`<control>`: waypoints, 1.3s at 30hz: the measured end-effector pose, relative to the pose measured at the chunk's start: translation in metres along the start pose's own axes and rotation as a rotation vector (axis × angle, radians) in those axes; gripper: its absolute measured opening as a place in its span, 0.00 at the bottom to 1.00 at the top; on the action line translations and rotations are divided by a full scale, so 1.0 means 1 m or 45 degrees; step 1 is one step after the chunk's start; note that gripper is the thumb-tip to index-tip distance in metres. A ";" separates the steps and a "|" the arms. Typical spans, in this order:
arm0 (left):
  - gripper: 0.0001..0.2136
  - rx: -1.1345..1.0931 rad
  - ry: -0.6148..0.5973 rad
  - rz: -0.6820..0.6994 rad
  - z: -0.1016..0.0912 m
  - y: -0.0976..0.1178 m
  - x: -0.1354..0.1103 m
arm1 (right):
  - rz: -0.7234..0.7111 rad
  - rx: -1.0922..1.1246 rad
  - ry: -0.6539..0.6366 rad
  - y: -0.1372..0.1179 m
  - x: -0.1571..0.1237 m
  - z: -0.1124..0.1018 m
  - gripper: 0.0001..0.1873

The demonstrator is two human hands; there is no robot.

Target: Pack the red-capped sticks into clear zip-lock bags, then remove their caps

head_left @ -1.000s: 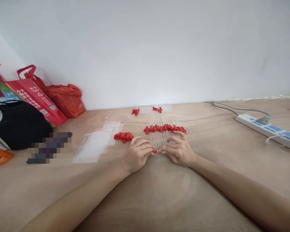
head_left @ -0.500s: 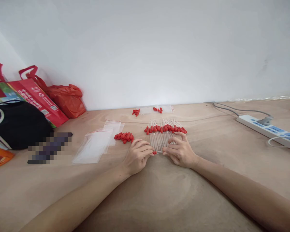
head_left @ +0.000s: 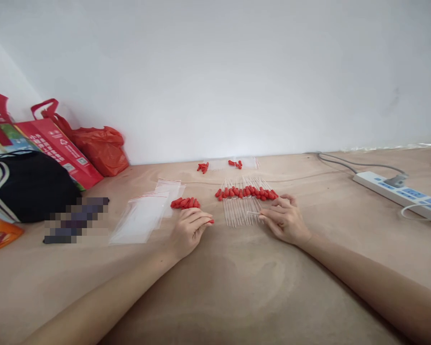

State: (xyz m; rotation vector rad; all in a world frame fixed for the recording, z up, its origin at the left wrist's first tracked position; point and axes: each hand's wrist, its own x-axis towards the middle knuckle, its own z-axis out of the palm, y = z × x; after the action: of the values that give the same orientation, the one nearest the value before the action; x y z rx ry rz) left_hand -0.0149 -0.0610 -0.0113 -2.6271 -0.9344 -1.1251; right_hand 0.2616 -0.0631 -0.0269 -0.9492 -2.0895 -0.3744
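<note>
My left hand (head_left: 190,231) is closed in a pinch on a red rubber bulb (head_left: 210,221). Between the thumb and fingers of my right hand (head_left: 284,219) is a clear glass dropper tube (head_left: 252,213), its free end pointing left over a row of bare glass tubes (head_left: 239,214) on the table. Behind that row, several droppers with red bulbs (head_left: 247,192) lie side by side, tips towards the wall. A pile of loose red bulbs (head_left: 185,203) sits just beyond my left hand. Bulb and tube are well apart.
Clear zip bags (head_left: 140,219) lie at the left. More bulbs (head_left: 202,167) and a zip bag (head_left: 250,163) are near the wall. A power strip (head_left: 398,188) with cables is at the right; a black bag (head_left: 32,187) and red bags (head_left: 100,149) stand at the far left.
My hands have moved apart, the left one to the left with the red bulb, the right one to the right with the glass tube. Before, bulb and tube were close together, nearly end to end.
</note>
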 end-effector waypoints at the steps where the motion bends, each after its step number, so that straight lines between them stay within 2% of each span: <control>1: 0.06 -0.005 -0.003 -0.011 -0.001 -0.002 -0.002 | 0.042 -0.026 0.006 0.003 -0.002 -0.001 0.10; 7: 0.10 0.019 0.124 -0.170 -0.001 -0.002 -0.003 | 0.226 -0.220 0.018 0.009 -0.004 0.006 0.15; 11: 0.12 0.171 0.220 -0.292 -0.010 -0.011 0.003 | 0.265 -0.262 0.057 0.008 -0.001 0.012 0.13; 17: 0.10 0.268 0.340 -0.679 -0.028 -0.039 0.005 | 0.244 -0.286 0.047 0.008 0.003 0.019 0.12; 24: 0.08 0.357 0.272 -0.877 -0.030 -0.057 0.002 | 0.213 -0.285 -0.101 0.008 0.007 0.019 0.12; 30: 0.10 0.318 0.212 -1.010 -0.028 -0.063 0.000 | 0.170 -0.271 -0.222 0.006 0.009 0.016 0.20; 34: 0.12 0.277 0.214 -1.049 -0.030 -0.064 0.000 | 0.153 -0.229 -0.251 0.006 0.010 0.014 0.25; 39: 0.14 0.245 0.253 -1.089 -0.034 -0.066 -0.002 | 0.189 -0.210 -0.208 0.007 0.009 0.014 0.23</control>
State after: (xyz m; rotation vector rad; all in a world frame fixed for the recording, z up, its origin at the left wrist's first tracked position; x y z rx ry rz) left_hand -0.0756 -0.0214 0.0043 -1.9113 -2.0754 -1.3021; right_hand 0.2552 -0.0466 -0.0294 -1.2615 -2.1421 -0.4080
